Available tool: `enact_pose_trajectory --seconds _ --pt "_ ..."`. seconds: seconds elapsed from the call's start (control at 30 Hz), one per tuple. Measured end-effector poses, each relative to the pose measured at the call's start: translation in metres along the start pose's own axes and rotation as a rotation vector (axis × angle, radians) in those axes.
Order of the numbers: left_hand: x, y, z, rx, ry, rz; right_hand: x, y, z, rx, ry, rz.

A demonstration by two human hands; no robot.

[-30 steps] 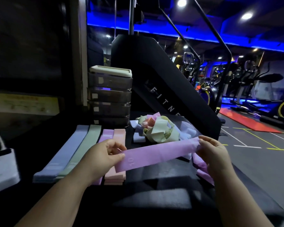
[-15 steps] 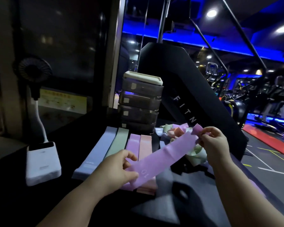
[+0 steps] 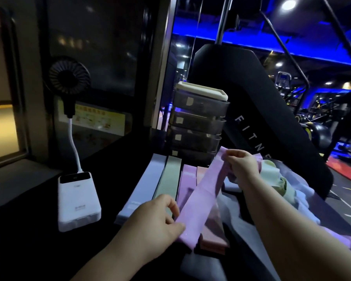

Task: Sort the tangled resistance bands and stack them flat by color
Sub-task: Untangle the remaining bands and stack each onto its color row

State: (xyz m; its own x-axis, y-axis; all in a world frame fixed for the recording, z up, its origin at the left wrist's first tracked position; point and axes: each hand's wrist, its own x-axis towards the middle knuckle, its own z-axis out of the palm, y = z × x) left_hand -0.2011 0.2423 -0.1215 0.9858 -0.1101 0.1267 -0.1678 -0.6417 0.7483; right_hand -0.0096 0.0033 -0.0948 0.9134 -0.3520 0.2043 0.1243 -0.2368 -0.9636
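Purple band (image 3: 203,191) runs taut on a slant between both hands. The left hand (image 3: 156,222) pinches its near end between thumb and curled fingers, and the right hand (image 3: 241,165) pinches the far end, held higher. Below the band, between the two hands, lie a flat purple stack (image 3: 187,179) and a pink stack (image 3: 213,238). Just beyond the left hand sit the green stack (image 3: 171,179) and the blue stack (image 3: 142,187), side by side. The tangled pile (image 3: 276,179) (pale green and lilac loops) lies right of the right hand. A white power bank (image 3: 78,199) stands well left of the left hand.
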Motion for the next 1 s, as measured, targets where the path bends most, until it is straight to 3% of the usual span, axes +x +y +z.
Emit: enact_pose_trajectory --seconds 0.43,0.73,1.0 --pt "0.003 -0.006 0.002 -0.002 -0.006 0.02 0.014 0.014 0.052 -0.261 -0.292 -0.08" --pt "0.011 -0.009 0.009 -0.042 -0.042 -0.013 0.024 0.03 0.074 -0.534 -0.309 -0.176" --pt "0.017 -0.011 0.018 0.095 -0.023 -0.022 0.024 0.044 0.082 -0.688 -0.296 -0.195"
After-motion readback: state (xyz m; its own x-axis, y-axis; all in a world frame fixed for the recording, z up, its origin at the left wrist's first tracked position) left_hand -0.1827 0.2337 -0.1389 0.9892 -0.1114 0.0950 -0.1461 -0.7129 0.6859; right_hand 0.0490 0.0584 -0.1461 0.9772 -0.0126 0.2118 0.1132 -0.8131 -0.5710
